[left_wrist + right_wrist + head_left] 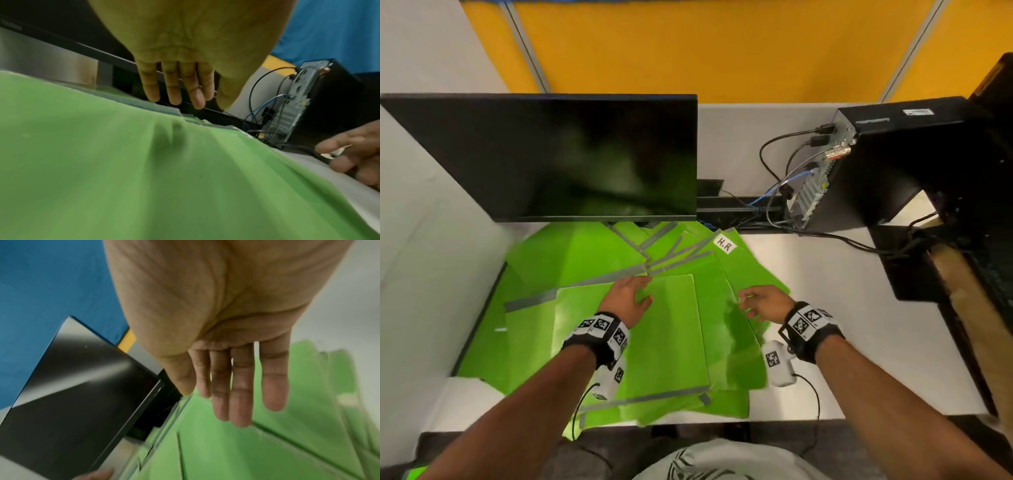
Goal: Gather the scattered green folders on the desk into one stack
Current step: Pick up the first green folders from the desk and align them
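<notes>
Several green folders point(585, 260) lie fanned and overlapping on the white desk point(859, 325), below the monitor. A lighter green folder point(664, 335) lies on top in the middle, and another carries a white "H.R" label point(724, 244). My left hand point(640, 291) is over the top folder's far edge with straight fingers point(174, 91); I cannot tell whether it touches the green folder surface point(144, 170). My right hand point(748, 303) hovers over the right edge of the pile with relaxed fingers point(240, 402) above the folders point(226, 451). Neither hand holds anything.
A black monitor point(544, 157) stands just behind the folders, and its lower edge overhangs the far ones. A black computer tower point(876, 164) with cables point(784, 178) stands at the back right. The nearest folders stick out over the desk's front edge point(825, 419).
</notes>
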